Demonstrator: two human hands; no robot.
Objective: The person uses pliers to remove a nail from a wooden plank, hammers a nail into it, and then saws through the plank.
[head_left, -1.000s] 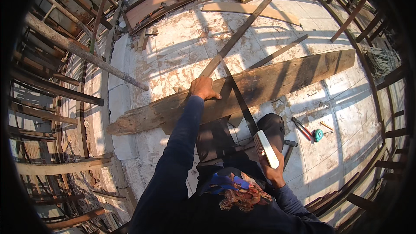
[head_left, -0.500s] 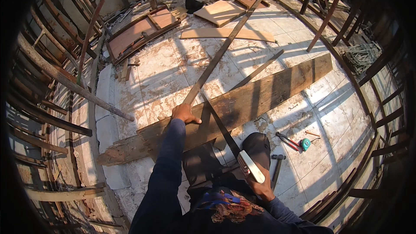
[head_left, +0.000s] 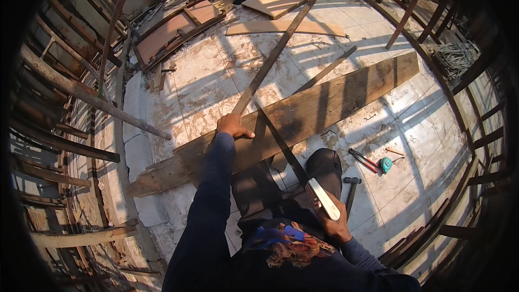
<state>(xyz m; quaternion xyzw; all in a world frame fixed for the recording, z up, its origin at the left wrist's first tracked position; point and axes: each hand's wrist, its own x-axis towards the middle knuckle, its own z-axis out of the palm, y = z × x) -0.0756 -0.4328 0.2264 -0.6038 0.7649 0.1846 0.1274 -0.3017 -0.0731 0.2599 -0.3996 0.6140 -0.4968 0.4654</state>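
Observation:
A wide weathered wooden plank (head_left: 346, 97) lies slantwise across the floor in front of my knees. My left hand (head_left: 235, 126) is closed over its far edge, thumb lying on the top face; a long narrow wooden strip (head_left: 270, 59) runs under or beside these fingers, and the exact contact is hidden. My right hand (head_left: 334, 219) is wrapped round the pale handle of a handsaw (head_left: 283, 145). The saw's dark blade crosses the plank to the right of my left hand, its tip reaching past the far edge.
Right of my knee lie a hammer (head_left: 352, 190), red-handled pincers (head_left: 363, 160) and a teal tape measure (head_left: 385, 165). Wooden panels (head_left: 275, 1) and a framed panel (head_left: 181, 32) lie farther off. A slanting pole (head_left: 97, 108) stands at left; coiled wire (head_left: 455, 64) sits at right.
The view has shifted slightly, so the scene sits a little higher. Relative to my left hand, the saw handle has come slightly toward me and to the right. Both hands keep their holds.

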